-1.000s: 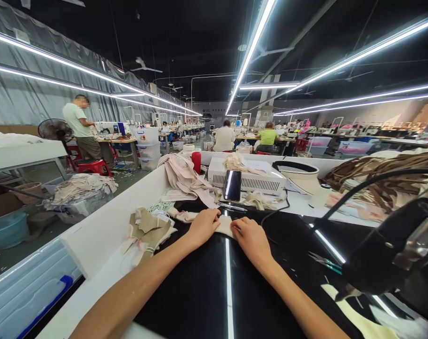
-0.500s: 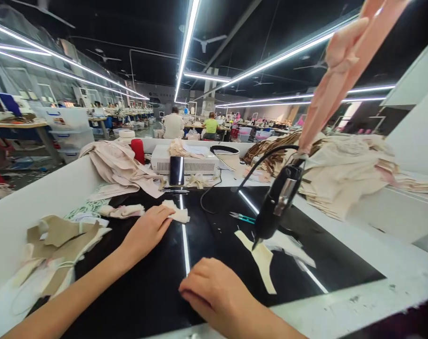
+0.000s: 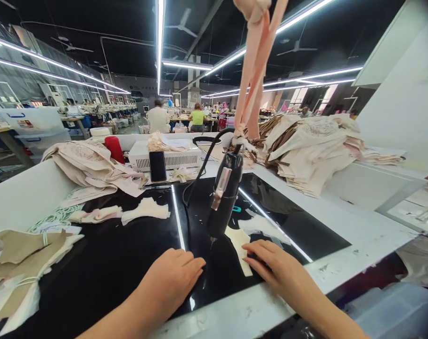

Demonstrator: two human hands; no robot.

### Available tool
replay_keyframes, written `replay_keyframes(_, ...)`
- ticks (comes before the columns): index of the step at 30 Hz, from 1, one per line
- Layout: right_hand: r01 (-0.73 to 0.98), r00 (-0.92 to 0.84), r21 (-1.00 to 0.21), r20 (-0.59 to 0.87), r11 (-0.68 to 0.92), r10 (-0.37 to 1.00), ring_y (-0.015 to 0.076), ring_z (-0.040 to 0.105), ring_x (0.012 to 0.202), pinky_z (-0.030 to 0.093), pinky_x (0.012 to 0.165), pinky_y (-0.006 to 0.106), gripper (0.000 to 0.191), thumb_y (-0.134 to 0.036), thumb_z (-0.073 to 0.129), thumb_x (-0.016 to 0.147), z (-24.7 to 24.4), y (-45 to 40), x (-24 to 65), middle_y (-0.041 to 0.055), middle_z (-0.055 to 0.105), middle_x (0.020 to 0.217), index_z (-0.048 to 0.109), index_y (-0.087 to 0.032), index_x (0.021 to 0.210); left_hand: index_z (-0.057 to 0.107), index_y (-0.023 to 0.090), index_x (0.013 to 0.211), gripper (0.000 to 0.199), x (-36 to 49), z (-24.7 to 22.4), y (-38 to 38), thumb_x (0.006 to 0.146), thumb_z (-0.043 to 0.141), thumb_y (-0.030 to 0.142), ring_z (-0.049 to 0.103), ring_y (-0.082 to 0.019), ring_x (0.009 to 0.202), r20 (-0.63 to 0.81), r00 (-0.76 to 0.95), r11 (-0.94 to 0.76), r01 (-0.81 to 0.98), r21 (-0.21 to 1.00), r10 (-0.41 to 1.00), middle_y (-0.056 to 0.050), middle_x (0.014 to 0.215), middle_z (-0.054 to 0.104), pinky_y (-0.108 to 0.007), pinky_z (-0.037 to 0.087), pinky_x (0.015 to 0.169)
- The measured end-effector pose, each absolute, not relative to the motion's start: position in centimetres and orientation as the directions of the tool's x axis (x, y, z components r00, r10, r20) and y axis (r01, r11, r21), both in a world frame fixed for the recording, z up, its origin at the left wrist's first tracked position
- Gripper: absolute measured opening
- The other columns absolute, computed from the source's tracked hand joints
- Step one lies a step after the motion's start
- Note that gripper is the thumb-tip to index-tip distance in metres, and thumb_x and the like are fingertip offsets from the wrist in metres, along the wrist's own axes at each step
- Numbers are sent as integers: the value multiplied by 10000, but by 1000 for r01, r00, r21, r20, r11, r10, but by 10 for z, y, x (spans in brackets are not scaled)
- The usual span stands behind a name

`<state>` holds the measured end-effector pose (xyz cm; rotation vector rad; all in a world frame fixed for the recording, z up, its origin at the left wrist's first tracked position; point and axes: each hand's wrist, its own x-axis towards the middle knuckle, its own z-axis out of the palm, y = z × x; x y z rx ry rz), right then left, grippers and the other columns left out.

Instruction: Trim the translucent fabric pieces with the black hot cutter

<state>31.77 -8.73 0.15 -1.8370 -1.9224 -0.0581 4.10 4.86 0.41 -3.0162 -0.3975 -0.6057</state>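
Note:
My right hand [image 3: 279,266] has its thumb and fingertips closed on the right edge of a curved cream fabric piece [image 3: 238,241] on the black board [image 3: 129,263]. Bent over the board to the left is my left hand [image 3: 173,280], its fingers held together with no object showing in them. Between and beyond my hands hangs a black handheld tool [image 3: 225,197] with a thin tip, its cord looping behind it. White fabric pieces [image 3: 263,227] lie just past the cream one. A cream stack of cut pieces [image 3: 146,210] rests at the board's far left.
Pink cloth strips [image 3: 251,80] suspend the tool. Teal thread snips [image 3: 236,209] are partly hidden behind it. A phone [image 3: 158,165] leans on a white vented box [image 3: 182,157]. Fabric piles [image 3: 306,150] stand at right, beige bundles [image 3: 26,259] at left. Other people sit farther back.
My left hand has left the cream stack and drawn back toward me. My right hand has moved to the curved cream piece and taken its edge. The view has turned right.

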Motion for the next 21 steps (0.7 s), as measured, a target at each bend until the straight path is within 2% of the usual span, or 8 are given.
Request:
replay_keyframes(7,934,25,-339,366,109,930,268,722,877,568,757,398,352,-302,398,1107,-15,-80,312,88,750,984,725,-229,1002,647,168,1146,179,68,5,28,1064,495,120,653,-197,687,370,918,-984,170,-46,141,-10,853,711,-348,428,601)
replay_keyframes(13,866,94,-494,320,81,943,238,708,919,555,792,361,309,-273,424,1095,-8,-81,311,66,727,992,723,-242,1023,642,148,1191,185,87,7,24,1059,513,137,651,-206,678,314,943,-984,150,-98,113,-12,858,707,-366,404,562)
replay_keyframes(16,810,141,-585,276,50,951,219,700,918,549,806,341,282,-288,457,1087,-3,-81,310,45,716,970,727,-251,1013,629,150,1255,206,95,2,23,1065,577,210,673,-205,696,319,936,-977,190,-101,149,-7,870,712,-359,423,577)
replay_keyframes(21,709,203,-705,215,8,955,216,687,892,524,794,340,280,-339,501,1054,-1,-78,311,32,714,941,743,-261,938,590,183,1384,394,106,-3,22,1034,684,339,708,-210,737,277,931,-965,260,-43,239,-6,905,729,-334,462,621)
